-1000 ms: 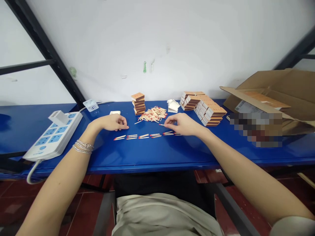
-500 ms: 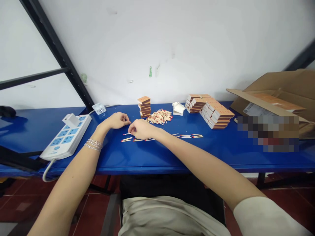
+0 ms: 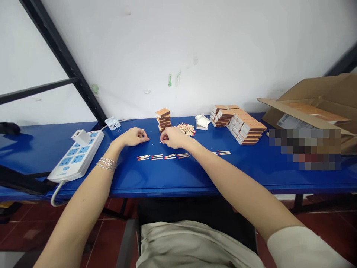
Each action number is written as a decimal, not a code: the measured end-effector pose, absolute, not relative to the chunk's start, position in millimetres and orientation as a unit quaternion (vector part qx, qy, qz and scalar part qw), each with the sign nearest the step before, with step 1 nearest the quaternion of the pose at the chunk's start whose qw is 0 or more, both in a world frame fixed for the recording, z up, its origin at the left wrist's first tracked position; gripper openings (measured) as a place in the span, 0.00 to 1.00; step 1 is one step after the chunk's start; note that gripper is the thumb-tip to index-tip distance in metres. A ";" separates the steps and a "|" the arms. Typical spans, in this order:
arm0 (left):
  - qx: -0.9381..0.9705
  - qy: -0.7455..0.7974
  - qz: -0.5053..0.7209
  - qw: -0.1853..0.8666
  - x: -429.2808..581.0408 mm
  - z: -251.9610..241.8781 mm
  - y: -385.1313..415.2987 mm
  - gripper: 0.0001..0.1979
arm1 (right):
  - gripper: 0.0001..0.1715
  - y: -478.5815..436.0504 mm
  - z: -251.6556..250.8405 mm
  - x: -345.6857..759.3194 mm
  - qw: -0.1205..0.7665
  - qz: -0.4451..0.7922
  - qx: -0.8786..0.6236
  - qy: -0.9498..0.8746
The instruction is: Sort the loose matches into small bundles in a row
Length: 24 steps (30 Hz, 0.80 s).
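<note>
My right hand (image 3: 175,137) is closed at the near left of a loose pile of red-tipped matches (image 3: 187,129), covering part of it. A thin pale end of a match (image 3: 161,142) shows at its fingertips. My left hand (image 3: 136,137) rests to the left on the blue table, fingers curled together; what they hold, if anything, is hidden. Below the hands, small groups of matches (image 3: 157,157) lie in a row, red heads to the left. My right forearm hides some of the row. A stack of matchboxes (image 3: 163,120) stands behind my right hand.
A white opened box piece (image 3: 202,122) sits right of the pile. Stacked matchboxes (image 3: 245,124) stand farther right, beside an open cardboard carton (image 3: 312,100). At left are a white power strip (image 3: 76,154) and a black rack post (image 3: 64,56). The blue table (image 3: 167,176) runs along the wall.
My right hand has moved up and right from the row's left end to the pile. The leftmost group now lies uncovered with another match in it. My left hand has barely moved.
</note>
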<state>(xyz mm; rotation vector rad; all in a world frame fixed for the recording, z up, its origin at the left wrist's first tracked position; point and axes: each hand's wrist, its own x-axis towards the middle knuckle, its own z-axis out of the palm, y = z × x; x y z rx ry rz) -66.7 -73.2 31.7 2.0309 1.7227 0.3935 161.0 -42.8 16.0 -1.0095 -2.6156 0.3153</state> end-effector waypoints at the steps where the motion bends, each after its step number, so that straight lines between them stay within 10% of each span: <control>1: 0.737 0.622 0.142 0.223 -66.0 32.3 -73.9 0.16 | 0.10 -41.0 14.2 161.6 0.154 0.118 -0.352 -0.916; 10: 0.742 0.609 0.145 0.239 -68.0 31.4 -72.4 0.16 | 0.10 -50.2 16.0 156.7 0.207 0.120 -0.361 -0.902; 24: 0.746 0.617 0.128 0.214 -62.1 38.9 -77.8 0.15 | 0.03 -63.9 9.8 148.4 0.285 0.461 -0.324 -0.776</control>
